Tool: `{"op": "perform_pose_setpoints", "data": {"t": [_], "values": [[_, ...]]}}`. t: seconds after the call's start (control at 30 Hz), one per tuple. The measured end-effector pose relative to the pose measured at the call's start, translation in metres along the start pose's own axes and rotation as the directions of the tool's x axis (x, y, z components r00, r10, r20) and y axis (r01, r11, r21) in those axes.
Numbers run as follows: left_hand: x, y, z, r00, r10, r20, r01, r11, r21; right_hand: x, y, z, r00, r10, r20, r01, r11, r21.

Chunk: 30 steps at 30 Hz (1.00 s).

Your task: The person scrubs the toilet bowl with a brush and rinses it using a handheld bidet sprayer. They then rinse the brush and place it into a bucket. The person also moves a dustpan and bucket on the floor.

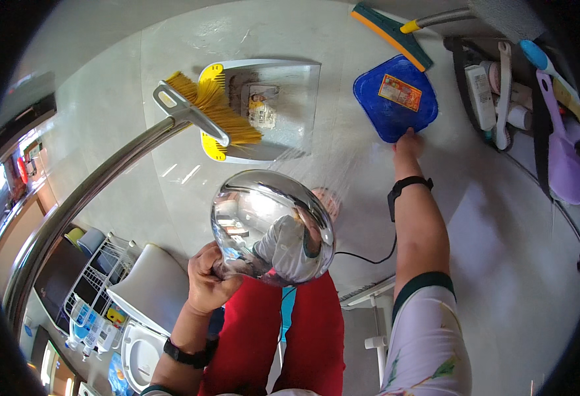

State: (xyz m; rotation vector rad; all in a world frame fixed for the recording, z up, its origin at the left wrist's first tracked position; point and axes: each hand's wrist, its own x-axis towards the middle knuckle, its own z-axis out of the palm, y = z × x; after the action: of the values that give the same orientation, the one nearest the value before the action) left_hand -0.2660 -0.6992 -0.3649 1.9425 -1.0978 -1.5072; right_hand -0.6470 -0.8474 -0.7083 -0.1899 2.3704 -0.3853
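My left hand (pixel 213 279) grips the rim of a shiny round chrome shower head (pixel 272 227), and thin streams of water fall from it. My right hand (pixel 409 142) holds the near edge of a blue square plastic lid or tray (pixel 396 119) that bears a red and yellow label. Left of it, a grey dustpan (pixel 295 99) with yellow combs lies on the floor, a printed piece inside it. A broom with yellow bristles (pixel 230 111) rests over the dustpan's left side. A green and orange squeegee (pixel 391 37) touches or overlaps the blue thing's top edge.
Brushes and bottles, with a purple scoop-like thing (pixel 564 168), fill a holder at the right. A white toilet (pixel 144 354) and a white wire rack (pixel 87 292) stand at lower left. The long metal pole (pixel 92 183) curves along the left. A dark cord (pixel 366 256) runs near my legs.
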Motion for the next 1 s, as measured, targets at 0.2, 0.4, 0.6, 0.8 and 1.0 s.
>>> {"op": "perform_pose_setpoints", "data": {"t": [0.2, 0.4, 0.6, 0.8, 1.0], "values": [[0.001, -0.004, 0.000, 0.993, -0.077, -0.090, 0.078, 0.997, 0.011, -0.024, 0.019, 0.005, 0.951, -0.277, -0.140, 0.184, 0.866, -0.465], [-0.005, -0.009, -0.005, 0.998, -0.036, -0.051, 0.035, 0.999, -0.026, -0.046, 0.036, -0.016, 0.979, -0.143, -0.145, 0.138, 0.989, -0.042], [-0.030, -0.002, -0.009, 0.998, -0.060, 0.010, 0.061, 0.994, -0.095, -0.098, 0.051, -0.056, 0.844, -0.032, 0.536, -0.479, 0.405, 0.779], [-0.082, 0.022, -0.031, 0.999, -0.047, -0.004, 0.047, 0.996, 0.072, -0.249, 0.022, -0.096, 0.715, 0.128, 0.688, -0.696, 0.234, 0.679], [-0.156, 0.065, -0.059, 0.993, -0.121, -0.011, 0.121, 0.990, 0.066, -0.373, 0.013, -0.129, 0.517, 0.165, 0.840, -0.742, 0.575, 0.344]]}}
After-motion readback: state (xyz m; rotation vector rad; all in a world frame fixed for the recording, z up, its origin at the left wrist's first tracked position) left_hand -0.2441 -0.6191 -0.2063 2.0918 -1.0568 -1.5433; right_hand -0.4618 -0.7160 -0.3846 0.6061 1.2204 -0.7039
